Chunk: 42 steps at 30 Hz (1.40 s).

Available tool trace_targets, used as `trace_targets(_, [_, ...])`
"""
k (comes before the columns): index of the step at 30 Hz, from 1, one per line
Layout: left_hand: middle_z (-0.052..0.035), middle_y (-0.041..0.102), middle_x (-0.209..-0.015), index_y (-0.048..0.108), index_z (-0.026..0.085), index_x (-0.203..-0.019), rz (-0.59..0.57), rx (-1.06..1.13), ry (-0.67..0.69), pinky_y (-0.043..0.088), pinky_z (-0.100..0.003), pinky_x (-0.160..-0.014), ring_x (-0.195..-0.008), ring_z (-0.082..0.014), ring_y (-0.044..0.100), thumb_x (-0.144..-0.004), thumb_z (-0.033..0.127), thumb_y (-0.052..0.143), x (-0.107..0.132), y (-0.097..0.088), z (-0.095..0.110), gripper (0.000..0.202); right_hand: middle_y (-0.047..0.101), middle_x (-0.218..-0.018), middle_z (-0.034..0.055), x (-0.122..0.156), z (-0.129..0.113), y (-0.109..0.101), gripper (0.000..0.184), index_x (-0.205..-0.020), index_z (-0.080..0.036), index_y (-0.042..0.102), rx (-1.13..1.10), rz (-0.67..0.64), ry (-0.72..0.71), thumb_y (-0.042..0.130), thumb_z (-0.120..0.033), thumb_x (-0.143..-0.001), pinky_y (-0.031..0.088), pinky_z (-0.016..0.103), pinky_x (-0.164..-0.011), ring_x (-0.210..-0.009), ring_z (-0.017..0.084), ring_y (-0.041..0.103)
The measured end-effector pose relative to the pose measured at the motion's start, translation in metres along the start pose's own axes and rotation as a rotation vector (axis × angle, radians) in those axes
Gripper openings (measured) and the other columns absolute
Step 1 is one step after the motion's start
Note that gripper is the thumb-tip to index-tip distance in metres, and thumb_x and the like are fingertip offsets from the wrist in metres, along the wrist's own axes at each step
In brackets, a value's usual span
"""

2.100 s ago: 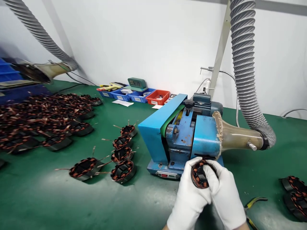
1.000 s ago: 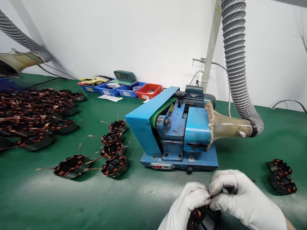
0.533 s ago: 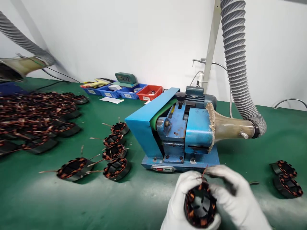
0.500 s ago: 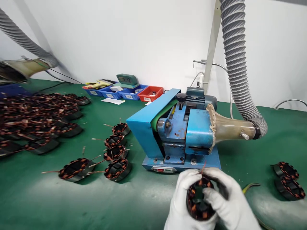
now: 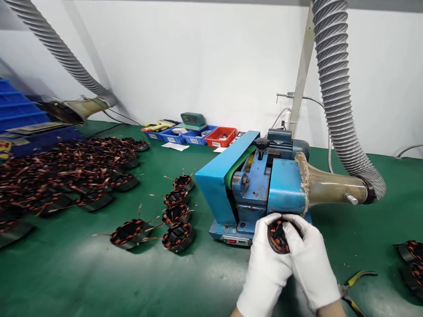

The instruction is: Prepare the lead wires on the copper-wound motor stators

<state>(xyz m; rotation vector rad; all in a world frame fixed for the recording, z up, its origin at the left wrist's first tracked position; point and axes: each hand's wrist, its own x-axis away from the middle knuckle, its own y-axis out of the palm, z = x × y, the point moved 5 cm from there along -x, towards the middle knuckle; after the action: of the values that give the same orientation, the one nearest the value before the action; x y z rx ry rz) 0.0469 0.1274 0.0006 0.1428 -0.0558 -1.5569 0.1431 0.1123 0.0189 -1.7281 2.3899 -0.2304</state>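
Both my hands wear white gloves and hold one black stator ring with copper windings between them. My left hand wraps its left side and my right hand closes over its right side. The stator is pressed up against the slot at the lower front of the blue belt grinder. A green belt runs over the machine's top.
A clear funnel with a grey ribbed hose leaves the grinder's right side. Loose stators lie left of the machine, a large heap further left, more at the right edge. Yellow-handled pliers lie by my right wrist. Small bins line the wall.
My hands lifted the stator from low over the table and moved it forward to the grinder's front slot. My view shifted, so the machine sits further right and lower in the picture.
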Motion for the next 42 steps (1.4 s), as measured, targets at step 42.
trace_targets(42, [-0.0113,0.063,-0.1,0.053,0.017,-0.092,0.007,0.06,-0.012,0.05,-0.043,-0.087,-0.094,-0.0273,0.064,-0.05,0.023,0.072,-0.002,-0.001,0.008,0.047,0.076,-0.085,0.0098,-0.003,-0.004,-0.003,0.024,-0.087,-0.016,0.072,-0.086,0.017,0.003,0.055,-0.031,-0.081,0.055,0.036,-0.078,-0.083,0.026,0.07])
